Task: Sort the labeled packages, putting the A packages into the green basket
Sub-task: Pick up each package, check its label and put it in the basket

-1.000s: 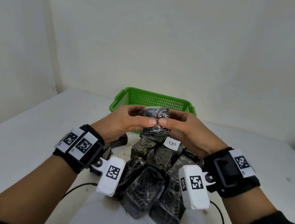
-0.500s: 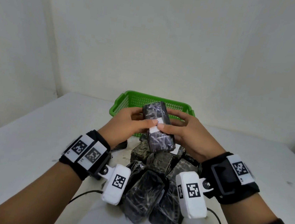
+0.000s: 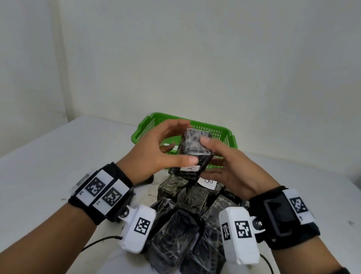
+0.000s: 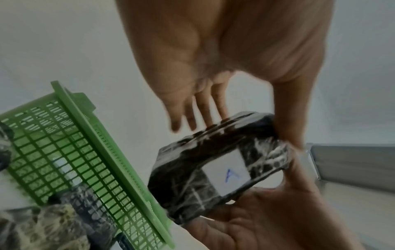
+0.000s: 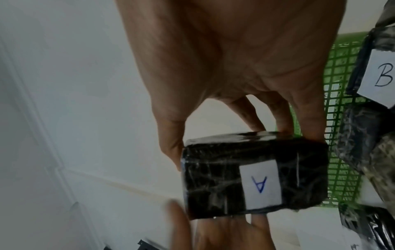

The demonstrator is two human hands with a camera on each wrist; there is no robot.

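Observation:
Both hands hold up a black film-wrapped package in front of the green basket. Its white label reads A and also shows in the right wrist view. My right hand grips it, thumb on one end and fingers behind. My left hand pinches it between thumb and index finger, with the other fingers spread. Under the hands, a pile of similar packages lies on the white table. One of them is labelled B.
The basket stands at the table's far side near the wall, and through its mesh a wrapped package shows inside. Black cables trail by the pile. Bare tabletop lies left and right of the pile.
The package has been turned in the hands, so its label went from the upper face to the lower front face. My left fingers have spread apart.

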